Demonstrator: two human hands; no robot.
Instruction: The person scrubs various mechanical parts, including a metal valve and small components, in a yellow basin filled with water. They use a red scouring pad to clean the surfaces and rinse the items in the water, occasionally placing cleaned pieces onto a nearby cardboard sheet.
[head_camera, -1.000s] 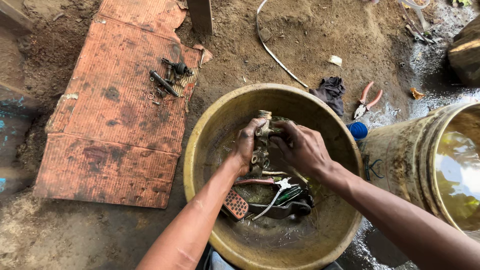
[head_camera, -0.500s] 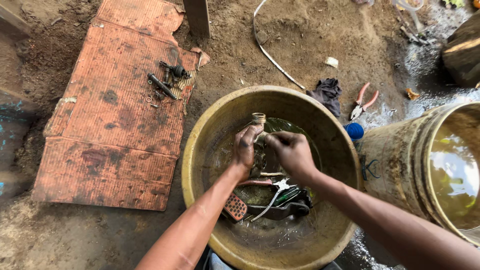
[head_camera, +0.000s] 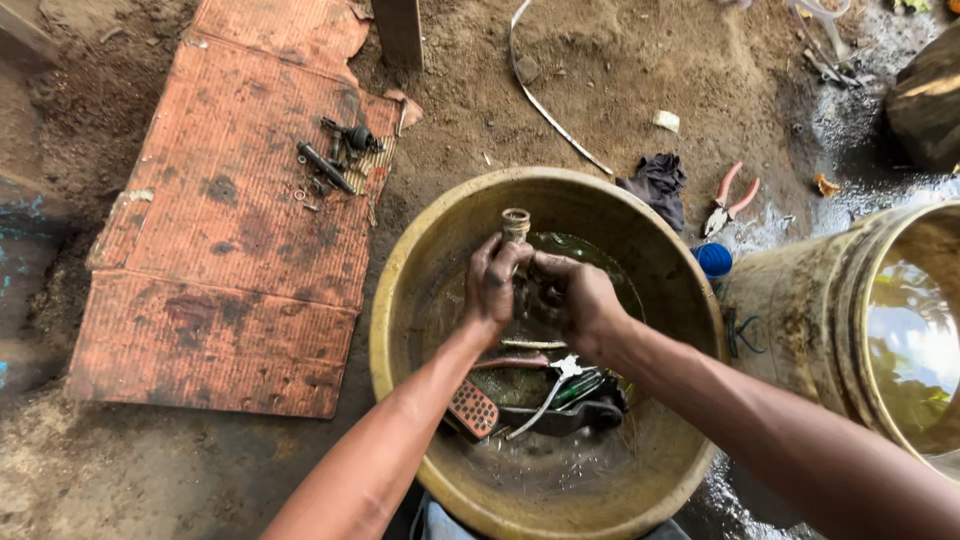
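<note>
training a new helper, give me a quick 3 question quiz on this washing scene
1. True or false: both hands grip the small metal fitting over the yellow basin.
2. What lies on the ground nearest the blue cap: A) pliers B) a hammer C) a saw?
3. What sheet holds the dark loose parts left of the basin?

Key: 1 true. 2 A. 3 the reddish cardboard.

both hands (head_camera: 540, 290) grip a brass fitting (head_camera: 516, 226) over a yellow basin (head_camera: 400, 300).
</note>
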